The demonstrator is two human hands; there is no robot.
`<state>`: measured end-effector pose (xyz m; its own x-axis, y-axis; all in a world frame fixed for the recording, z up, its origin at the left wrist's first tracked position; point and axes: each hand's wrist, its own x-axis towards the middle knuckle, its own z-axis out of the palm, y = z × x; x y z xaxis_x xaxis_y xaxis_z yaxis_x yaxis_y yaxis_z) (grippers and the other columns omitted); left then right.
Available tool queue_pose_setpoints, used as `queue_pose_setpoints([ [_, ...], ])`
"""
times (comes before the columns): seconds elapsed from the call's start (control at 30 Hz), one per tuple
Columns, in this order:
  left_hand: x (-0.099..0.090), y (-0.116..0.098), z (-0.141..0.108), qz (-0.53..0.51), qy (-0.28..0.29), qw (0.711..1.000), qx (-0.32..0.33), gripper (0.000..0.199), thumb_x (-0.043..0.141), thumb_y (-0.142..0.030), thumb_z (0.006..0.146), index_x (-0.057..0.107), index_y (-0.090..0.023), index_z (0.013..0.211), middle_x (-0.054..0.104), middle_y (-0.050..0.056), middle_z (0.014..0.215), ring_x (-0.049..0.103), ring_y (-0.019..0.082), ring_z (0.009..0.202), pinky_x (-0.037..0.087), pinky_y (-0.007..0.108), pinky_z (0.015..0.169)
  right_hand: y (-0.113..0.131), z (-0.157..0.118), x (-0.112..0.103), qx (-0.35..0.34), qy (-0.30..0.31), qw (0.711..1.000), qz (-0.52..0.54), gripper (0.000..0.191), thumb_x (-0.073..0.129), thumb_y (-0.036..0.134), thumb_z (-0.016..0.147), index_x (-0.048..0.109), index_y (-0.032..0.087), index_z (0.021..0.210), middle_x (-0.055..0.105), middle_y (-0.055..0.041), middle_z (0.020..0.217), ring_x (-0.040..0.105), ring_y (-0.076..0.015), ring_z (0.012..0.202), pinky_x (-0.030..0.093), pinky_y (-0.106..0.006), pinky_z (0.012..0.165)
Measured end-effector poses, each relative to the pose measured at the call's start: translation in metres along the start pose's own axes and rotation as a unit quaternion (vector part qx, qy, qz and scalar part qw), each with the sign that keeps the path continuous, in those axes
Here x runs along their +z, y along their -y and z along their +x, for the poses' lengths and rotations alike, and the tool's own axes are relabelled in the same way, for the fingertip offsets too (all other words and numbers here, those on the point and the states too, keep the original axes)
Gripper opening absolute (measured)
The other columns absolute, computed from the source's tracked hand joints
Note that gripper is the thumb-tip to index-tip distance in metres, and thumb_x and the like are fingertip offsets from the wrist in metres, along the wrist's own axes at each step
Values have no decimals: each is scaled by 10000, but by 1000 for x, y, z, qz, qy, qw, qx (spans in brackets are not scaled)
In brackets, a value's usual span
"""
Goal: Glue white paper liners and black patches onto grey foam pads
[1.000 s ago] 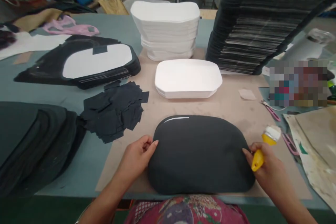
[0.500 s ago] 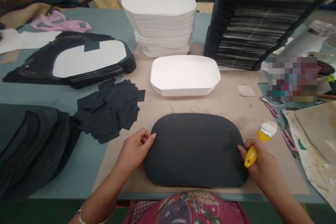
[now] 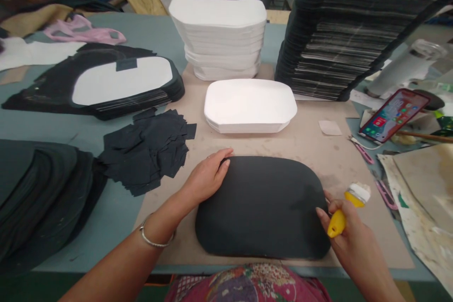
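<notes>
Two bare hands are placed on one rounded, flat black panel point(image 3: 262, 203), which is laid on a brown paper sheet point(image 3: 300, 144) at the near edge of the teal bench point(image 3: 113, 212). Change noted: the left hand point(image 3: 205, 177) has been shifted from the panel's left side up to its upper-left corner. The panel is now steadied, it seems, across a diagonal, with the far edge better controlled. Left fingers are stretched out and pressed together along the corner, thumb set slightly apart near the rim; whether the edge is pinched cannot be told.

A yellow-handled flat brush point(image 3: 336, 224) is gripped in the right hand point(image 3: 352, 231), fingers curled round the handle, bristles point(image 3: 360, 191) pointed away from the panel. The right thumb is rested on the panel's right edge; what is done beneath by the other fingertips is hidden. Brush and panel are thus managed by one hand, so some slip of either is judged possible.

Beyond the panel, a low stack of white, cut-cornered sheets point(image 3: 250, 101) is set on the paper, with a taller white stack point(image 3: 222, 33) behind it. A high stack of black pieces point(image 3: 332, 33) is stood to the right of that. Small dark fabric squares point(image 3: 148, 146) are heaped left of the panel, and a larger black pile point(image 3: 38, 198) is seen further left.
</notes>
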<state>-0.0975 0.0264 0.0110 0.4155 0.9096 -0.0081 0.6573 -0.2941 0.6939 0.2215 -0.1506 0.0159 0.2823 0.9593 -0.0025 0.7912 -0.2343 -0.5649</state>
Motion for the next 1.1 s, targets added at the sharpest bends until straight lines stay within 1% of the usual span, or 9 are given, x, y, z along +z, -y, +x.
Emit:
queue_pose_setpoints([
  [0.1,-5,2,-1,3,0,1000,0,429,410,-346,1018,563,-138,1361,678,141,1335,635,269,1251,489,464,1102,-2,7,-18,-31,0,998,-50,231,507,518,984,484,295,1038,710,-106,1288,763,-285,964,607,-305,643],
  [0.2,-13,-4,5,42,-25,999,22,407,445,-350,1022,573,-135,1342,676,148,1324,641,273,1228,515,455,1066,9,38,-55,-177,-19,980,-92,214,511,492,978,581,361,1131,776,-42,1080,767,-249,747,578,-292,517],
  [0.3,-17,-20,21,117,-45,987,102,381,448,-313,1027,598,-104,1308,637,161,1369,593,280,1284,492,443,1092,52,98,-90,-302,-88,944,-104,304,532,451,978,606,415,1271,763,-43,1072,752,-241,797,592,-322,606],
  [0.37,-13,-35,37,166,-37,968,182,378,466,-297,1026,595,-92,1316,573,158,1458,502,270,1388,431,416,1158,97,144,-97,-355,-104,924,-99,233,537,457,987,669,355,1149,745,-55,1025,725,-230,819,574,-354,717],
  [0.43,-4,-48,54,215,-43,948,232,424,515,-314,1016,555,-97,1377,466,151,1566,377,273,1485,333,429,1228,147,186,-86,-365,-74,928,-15,244,577,492,973,686,273,966,730,-49,905,699,-196,782,546,-326,707],
  [0.57,17,-62,78,287,-76,941,164,602,569,-423,995,445,-129,1505,451,172,1573,409,338,1453,333,547,1200,223,239,-34,-313,164,917,185,360,735,543,853,705,192,929,723,-45,803,678,-174,709,545,-273,635],
  [0.73,27,-60,83,322,-95,930,147,582,548,-458,998,506,-114,1465,509,183,1513,453,362,1391,398,556,1126,260,264,17,-301,343,873,172,309,785,456,806,723,163,884,706,-29,715,632,-142,631,531,-248,586],
  [0.87,29,-58,83,330,-111,925,154,547,522,-451,1007,550,-97,1422,541,180,1476,458,357,1358,401,561,1111,274,277,39,-290,345,877,169,282,814,414,789,724,155,855,708,-36,679,659,-150,620,542,-242,568],
  [1.1,33,-54,87,321,-107,927,160,537,480,-469,1012,585,-106,1394,543,168,1476,430,361,1373,414,561,1094,297,332,84,-204,243,913,255,177,791,262,828,692,115,816,704,-71,666,665,-161,544,593,-285,549],
])
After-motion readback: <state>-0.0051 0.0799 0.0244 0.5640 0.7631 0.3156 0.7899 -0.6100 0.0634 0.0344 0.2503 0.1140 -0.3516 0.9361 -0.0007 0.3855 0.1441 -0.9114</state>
